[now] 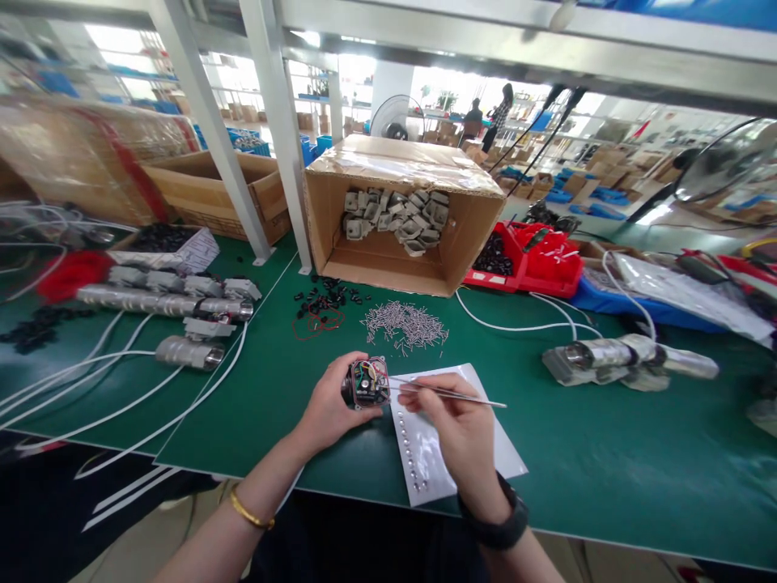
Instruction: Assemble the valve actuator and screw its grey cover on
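Observation:
My left hand (331,405) is wrapped round a small dark round assembly (367,383) with a circuit board and coloured wires showing on its face. My right hand (458,429) pinches thin metal tweezers (452,394), their tips pointing left at the board. Both hands hover over a white sheet (486,437) carrying a row of small round dots, lying near the front edge of the green mat (273,405). A pile of small metal pins (405,322) lies just beyond the hands.
An open cardboard box (394,219) on its side holds grey plastic parts. Black rings (324,295) lie left of the pins. Silver cylinders with white cables sit at left (182,304) and right (625,356). Red bins (534,259) stand behind; people stand far back.

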`<action>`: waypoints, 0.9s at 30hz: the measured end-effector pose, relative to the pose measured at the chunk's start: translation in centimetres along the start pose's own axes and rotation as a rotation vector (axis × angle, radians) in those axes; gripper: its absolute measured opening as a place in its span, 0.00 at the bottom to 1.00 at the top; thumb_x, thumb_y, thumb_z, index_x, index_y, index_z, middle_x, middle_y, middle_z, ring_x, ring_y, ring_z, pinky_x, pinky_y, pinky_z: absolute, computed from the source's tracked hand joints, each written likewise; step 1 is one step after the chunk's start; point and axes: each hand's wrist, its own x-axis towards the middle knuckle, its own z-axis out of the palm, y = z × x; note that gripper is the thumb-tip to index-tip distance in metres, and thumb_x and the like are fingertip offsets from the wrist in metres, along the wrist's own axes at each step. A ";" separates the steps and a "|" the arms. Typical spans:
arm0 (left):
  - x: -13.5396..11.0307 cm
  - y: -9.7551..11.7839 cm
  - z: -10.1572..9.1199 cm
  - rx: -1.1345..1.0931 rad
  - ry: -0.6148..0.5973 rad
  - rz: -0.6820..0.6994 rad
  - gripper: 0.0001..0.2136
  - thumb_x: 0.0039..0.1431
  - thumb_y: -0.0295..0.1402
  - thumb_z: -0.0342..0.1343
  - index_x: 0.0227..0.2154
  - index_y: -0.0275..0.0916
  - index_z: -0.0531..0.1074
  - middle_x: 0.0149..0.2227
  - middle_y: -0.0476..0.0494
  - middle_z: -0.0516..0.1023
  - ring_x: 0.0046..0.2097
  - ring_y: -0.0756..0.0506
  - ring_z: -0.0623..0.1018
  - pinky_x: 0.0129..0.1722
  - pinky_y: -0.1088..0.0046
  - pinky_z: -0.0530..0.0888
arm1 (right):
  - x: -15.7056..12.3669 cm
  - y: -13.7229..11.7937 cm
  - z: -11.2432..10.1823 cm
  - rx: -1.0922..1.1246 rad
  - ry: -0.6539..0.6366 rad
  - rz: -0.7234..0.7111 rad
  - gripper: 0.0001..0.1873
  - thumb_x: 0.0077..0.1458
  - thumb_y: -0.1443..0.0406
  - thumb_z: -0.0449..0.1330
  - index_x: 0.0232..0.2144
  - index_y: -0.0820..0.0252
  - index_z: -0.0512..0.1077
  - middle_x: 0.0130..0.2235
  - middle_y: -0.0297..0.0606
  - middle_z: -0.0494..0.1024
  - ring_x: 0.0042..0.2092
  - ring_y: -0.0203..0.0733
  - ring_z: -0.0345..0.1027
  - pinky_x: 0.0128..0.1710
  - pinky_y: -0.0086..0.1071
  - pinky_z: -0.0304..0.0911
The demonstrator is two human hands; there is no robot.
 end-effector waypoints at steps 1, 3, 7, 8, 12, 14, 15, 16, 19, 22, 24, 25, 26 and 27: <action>0.1 0.0 -0.1 0.001 -0.001 -0.001 0.34 0.40 0.30 0.69 0.51 0.41 0.59 0.52 0.41 0.67 0.54 0.39 0.69 0.56 0.58 0.65 | 0.4 -0.5 -1.0 0.003 0.055 -0.024 0.06 0.60 0.63 0.56 0.34 0.59 0.71 0.36 0.39 0.76 0.37 0.43 0.72 0.37 0.36 0.69; 0.1 0.2 -0.3 0.007 0.004 0.023 0.36 0.39 0.29 0.69 0.53 0.42 0.59 0.54 0.41 0.64 0.57 0.39 0.65 0.59 0.57 0.61 | 1.2 -1.3 -3.2 -0.084 0.152 -0.085 0.14 0.64 0.61 0.49 0.31 0.60 0.70 0.39 0.42 0.74 0.43 0.46 0.69 0.44 0.42 0.66; -0.4 0.2 -0.3 -0.029 0.062 0.039 0.41 0.42 0.30 0.68 0.58 0.45 0.52 0.57 0.41 0.59 0.58 0.39 0.63 0.59 0.56 0.60 | 1.1 -0.6 -5.6 -0.756 -0.039 -0.019 0.16 0.57 0.56 0.55 0.43 0.60 0.67 0.44 0.46 0.69 0.41 0.50 0.67 0.41 0.44 0.64; -0.7 0.1 -0.1 -0.054 0.082 0.025 0.41 0.42 0.30 0.68 0.58 0.45 0.51 0.56 0.41 0.60 0.57 0.39 0.65 0.58 0.56 0.62 | 0.9 0.0 -5.6 -0.952 -0.141 0.031 0.23 0.52 0.56 0.60 0.48 0.60 0.65 0.47 0.47 0.66 0.40 0.51 0.67 0.39 0.44 0.65; -1.6 -0.4 1.0 -0.149 0.196 0.026 0.33 0.44 0.28 0.66 0.51 0.43 0.55 0.55 0.40 0.63 0.56 0.40 0.67 0.55 0.57 0.65 | 0.5 2.2 -5.2 -1.224 -0.364 0.179 0.26 0.44 0.63 0.65 0.46 0.60 0.65 0.48 0.46 0.65 0.37 0.50 0.68 0.36 0.41 0.65; -1.8 -0.4 1.3 -0.166 0.230 0.048 0.27 0.45 0.28 0.65 0.45 0.42 0.58 0.56 0.39 0.63 0.56 0.41 0.66 0.54 0.58 0.66 | 1.0 2.4 -5.1 -0.998 -0.338 0.167 0.25 0.45 0.63 0.65 0.46 0.59 0.64 0.48 0.44 0.66 0.43 0.51 0.67 0.42 0.41 0.64; -1.8 -0.4 1.4 -0.159 0.233 0.056 0.24 0.46 0.27 0.65 0.42 0.42 0.58 0.56 0.39 0.63 0.57 0.41 0.66 0.53 0.58 0.66 | 1.5 2.3 -4.9 -0.799 -0.326 0.169 0.27 0.45 0.62 0.65 0.48 0.57 0.63 0.49 0.43 0.66 0.46 0.50 0.65 0.43 0.39 0.63; -1.8 -0.3 1.4 -0.142 0.233 0.064 0.21 0.46 0.27 0.64 0.40 0.41 0.59 0.56 0.39 0.64 0.57 0.41 0.66 0.54 0.58 0.66 | 2.0 2.1 -4.6 -0.571 -0.331 0.191 0.30 0.46 0.60 0.65 0.50 0.56 0.60 0.50 0.42 0.65 0.46 0.48 0.65 0.42 0.36 0.64; -1.8 0.0 1.1 -0.085 0.226 0.093 0.17 0.47 0.26 0.63 0.35 0.40 0.60 0.57 0.38 0.64 0.58 0.40 0.65 0.57 0.54 0.62 | 3.5 1.9 -2.5 0.013 -0.427 0.348 0.33 0.48 0.56 0.65 0.53 0.52 0.56 0.51 0.40 0.66 0.30 0.35 0.66 0.21 0.24 0.59; -1.8 0.2 0.8 -0.068 0.207 0.110 0.16 0.47 0.27 0.63 0.34 0.40 0.62 0.59 0.37 0.62 0.59 0.39 0.65 0.57 0.53 0.62 | 4.8 1.9 0.2 0.211 -0.510 0.365 0.33 0.46 0.56 0.67 0.52 0.54 0.58 0.48 0.40 0.69 0.29 0.34 0.65 0.22 0.24 0.60; -1.9 0.1 0.9 -0.057 0.209 0.095 0.15 0.46 0.27 0.64 0.34 0.40 0.63 0.58 0.37 0.63 0.58 0.38 0.66 0.56 0.53 0.64 | 5.5 1.5 1.5 0.157 -0.563 0.267 0.34 0.44 0.57 0.68 0.51 0.56 0.61 0.47 0.40 0.70 0.41 0.42 0.67 0.37 0.32 0.66; -1.9 0.0 1.0 -0.064 0.220 0.079 0.16 0.46 0.27 0.64 0.34 0.41 0.62 0.58 0.38 0.64 0.57 0.38 0.67 0.55 0.54 0.65 | 5.7 1.1 1.9 0.081 -0.611 0.206 0.33 0.44 0.59 0.69 0.51 0.56 0.62 0.47 0.39 0.70 0.45 0.45 0.66 0.44 0.36 0.64; -1.8 -0.2 1.2 -0.087 0.240 0.063 0.17 0.46 0.27 0.64 0.35 0.41 0.62 0.57 0.37 0.65 0.57 0.39 0.68 0.54 0.54 0.66 | 5.8 0.7 2.2 -0.023 -0.665 0.138 0.33 0.43 0.61 0.69 0.51 0.55 0.63 0.48 0.39 0.70 0.48 0.46 0.64 0.48 0.38 0.62; -1.8 -0.3 1.3 -0.124 0.259 0.053 0.19 0.46 0.26 0.63 0.37 0.41 0.60 0.57 0.37 0.66 0.56 0.39 0.69 0.53 0.56 0.68 | 5.8 0.3 2.3 -0.146 -0.713 0.069 0.33 0.43 0.63 0.70 0.51 0.54 0.64 0.49 0.38 0.69 0.51 0.47 0.62 0.51 0.40 0.60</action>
